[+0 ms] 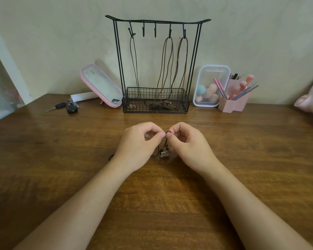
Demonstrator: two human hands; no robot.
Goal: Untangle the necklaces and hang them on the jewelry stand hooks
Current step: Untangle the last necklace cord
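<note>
While three necklaces already hang on the stand, a black cord on the leftmost hook and two brown cords on the two rightmost, the two middle hooks are bare. A fourth necklace, dark-corded with beads and a silvery pendant, is out in front of the stand, held just above the counter. The left hand and right hand each pinch its cord between thumb and forefinger at a small loop, other fingers curled. The rest of the cord trails under the left hand. It seems a knot is being picked at, though the cord is too fine to be sure. By my reading, the job is mostly done: free this one, then hang it.
</note>
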